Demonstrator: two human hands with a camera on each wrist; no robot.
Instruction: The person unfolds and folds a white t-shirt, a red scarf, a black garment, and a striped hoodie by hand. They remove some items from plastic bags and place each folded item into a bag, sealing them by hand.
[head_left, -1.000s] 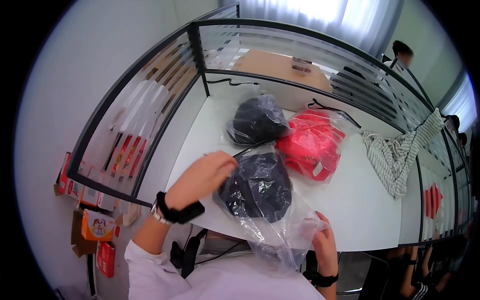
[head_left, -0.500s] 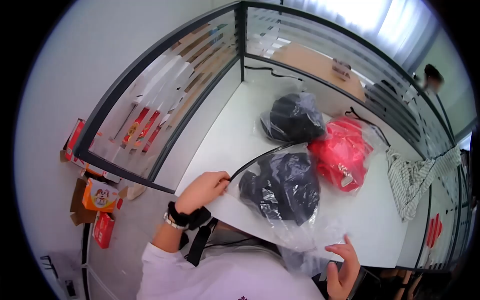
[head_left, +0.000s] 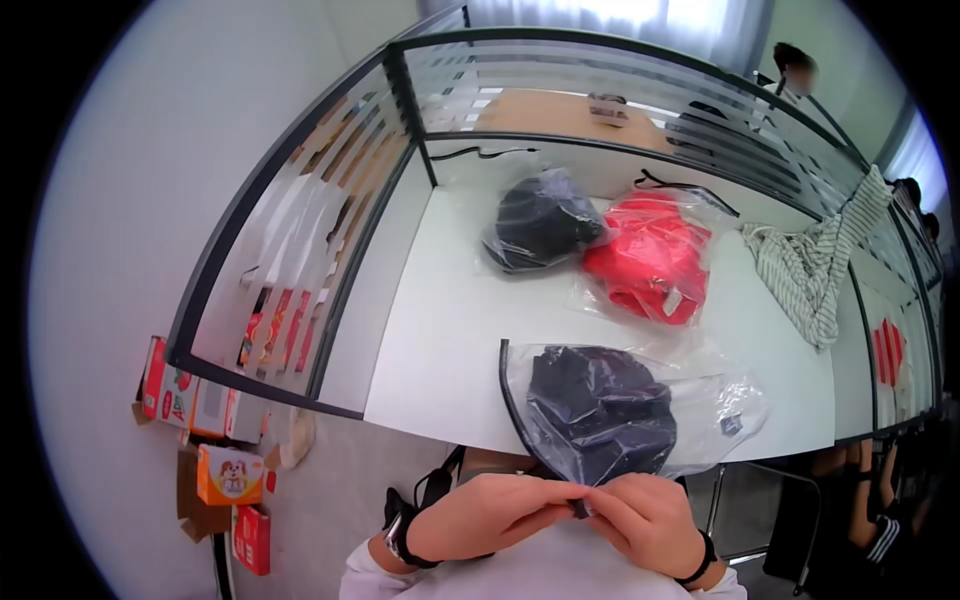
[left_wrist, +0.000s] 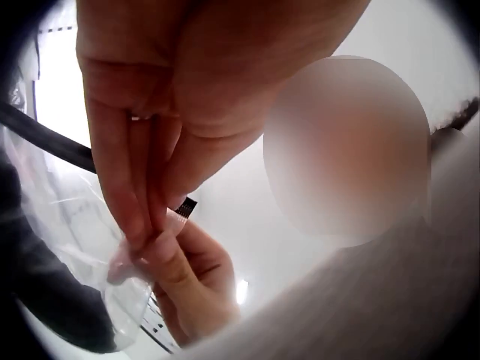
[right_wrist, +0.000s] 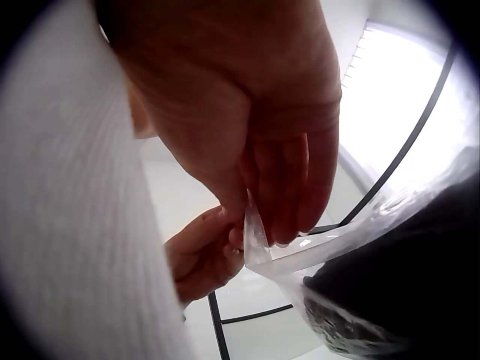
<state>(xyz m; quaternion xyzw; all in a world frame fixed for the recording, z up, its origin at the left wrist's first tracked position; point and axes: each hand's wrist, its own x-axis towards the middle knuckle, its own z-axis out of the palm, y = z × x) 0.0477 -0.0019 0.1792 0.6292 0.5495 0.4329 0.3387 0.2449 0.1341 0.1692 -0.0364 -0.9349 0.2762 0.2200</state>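
Note:
A clear plastic bag (head_left: 735,400) with a dark fabric item (head_left: 600,415) inside lies at the desk's front edge. A black strip (head_left: 512,390) runs down its left edge toward my hands. In front of my body, my left hand (head_left: 500,515) pinches the near corner of the bag, and the strip's black end pokes out past the fingers in the left wrist view. My right hand (head_left: 650,525) meets it there, thumb and fingers pinching the clear plastic edge (right_wrist: 257,236). The fingertips of both hands come together at this corner.
Farther back on the white desk (head_left: 450,330) lie a bagged black item (head_left: 540,220) and a bagged red item (head_left: 650,255). Striped cloth (head_left: 800,270) drapes over the right partition. Dark-framed panels enclose the desk. Boxes (head_left: 230,475) stand on the floor at left; a person (head_left: 795,70) is beyond.
The nearest bag has turned, its black strip swinging from the far side to the left. My left hand moved right and my right hand moved left; both now meet at the bag's near corner.

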